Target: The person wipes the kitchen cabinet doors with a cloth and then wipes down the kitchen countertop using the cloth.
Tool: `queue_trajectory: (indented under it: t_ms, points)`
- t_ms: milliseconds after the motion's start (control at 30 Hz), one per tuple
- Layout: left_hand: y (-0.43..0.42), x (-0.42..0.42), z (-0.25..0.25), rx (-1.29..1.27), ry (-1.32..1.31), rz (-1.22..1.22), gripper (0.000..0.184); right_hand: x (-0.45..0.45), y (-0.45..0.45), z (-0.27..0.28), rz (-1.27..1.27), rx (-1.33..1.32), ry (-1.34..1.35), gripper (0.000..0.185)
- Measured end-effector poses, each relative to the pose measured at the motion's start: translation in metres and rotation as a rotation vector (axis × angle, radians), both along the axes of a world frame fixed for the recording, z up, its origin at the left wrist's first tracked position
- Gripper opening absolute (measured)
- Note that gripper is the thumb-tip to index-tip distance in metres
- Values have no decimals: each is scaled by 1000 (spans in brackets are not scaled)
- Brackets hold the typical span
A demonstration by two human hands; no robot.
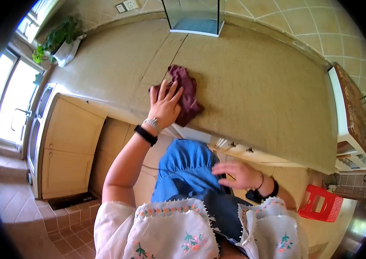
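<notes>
A crumpled dark maroon cloth [188, 95] lies on the brownish-green countertop [252, 82], near its front edge. My left hand [165, 105] rests palm down on the left part of the cloth, its fingers spread and pressing it against the surface. The part of the cloth under the palm is hidden. In front of the blue skirt [187, 157], below the counter edge, my right hand [238, 174] hangs in the air with fingers stretched out. It holds nothing and is away from the cloth.
A glass tank [194, 17] stands at the counter's back edge. At the back left is a potted plant [64, 41]. A brown-topped white cabinet [353, 112] borders the right end, with a red plastic basket [321, 203] lower down. Cabinet doors [73, 146] are at left.
</notes>
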State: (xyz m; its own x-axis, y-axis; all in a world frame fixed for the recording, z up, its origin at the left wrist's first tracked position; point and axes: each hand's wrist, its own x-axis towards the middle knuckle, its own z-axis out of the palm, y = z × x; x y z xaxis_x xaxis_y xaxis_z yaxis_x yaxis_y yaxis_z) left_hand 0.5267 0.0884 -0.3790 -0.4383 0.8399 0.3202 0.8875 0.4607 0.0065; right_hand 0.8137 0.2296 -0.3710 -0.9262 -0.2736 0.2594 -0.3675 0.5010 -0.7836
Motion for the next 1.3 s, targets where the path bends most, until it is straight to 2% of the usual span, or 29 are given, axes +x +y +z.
queue_trajectory:
  t_ms: [33, 100, 133, 167, 200, 233, 267, 367, 433, 500, 533, 600, 700, 767, 900, 1100, 1200, 1300]
  points:
    - [3, 15, -6, 37, -1, -27, 55, -16, 0, 26, -4, 88, 177, 31]
    - [30, 41, -12, 81, 30, 0, 58, -54, 13, 47, -153, 211, 312, 38]
    - [37, 63, -10, 115, -46, -7, 60, -82, 30, 39, -292, 320, 286, 44]
    - [52, 85, -28, 139, 39, 6, 61, -107, 36, 24, -433, 429, 284, 49]
    - [51, 92, -14, 64, -38, 11, 61, -109, 39, 17, -466, 479, 188, 52]
    - [57, 100, -21, 120, -41, 33, 60, -114, 44, 9, -503, 524, 104, 54]
    - [51, 94, -19, 153, -36, 23, 59, -115, 35, 0, -529, 701, 148, 55]
    - [30, 101, -19, 176, -119, -4, 57, -104, 22, -1, -559, 770, 64, 60]
    - [21, 101, -18, 199, -108, -6, 58, -104, 17, -2, -551, 790, 10, 65]
    - [-1, 93, -11, 158, -120, -19, 59, -113, 3, -8, -520, 839, 146, 69]
    - [-8, 81, -18, 161, -88, 1, 58, -120, -3, -5, -507, 856, 133, 73]
    - [-13, 60, -15, 141, -74, 13, 55, -151, -7, 7, -472, 759, -30, 77]
    - [-10, 12, -11, 10, -148, 116, 53, -202, -6, 15, -455, 690, -180, 78]
    - [2, -26, 4, -239, -218, 270, 54, -245, -9, 24, -491, 633, -294, 73]
    - [12, -39, 6, -349, -290, 364, 57, -262, -10, 27, -498, 605, -357, 68]
    - [22, -10, 12, -435, -316, 346, 60, -231, 6, 23, -442, 614, -359, 69]
    - [42, 22, 11, -439, -273, 235, 63, -195, 33, 22, -406, 692, -359, 75]
    - [75, 64, -10, -268, -167, 57, 66, -137, 70, 26, -410, 771, -350, 82]
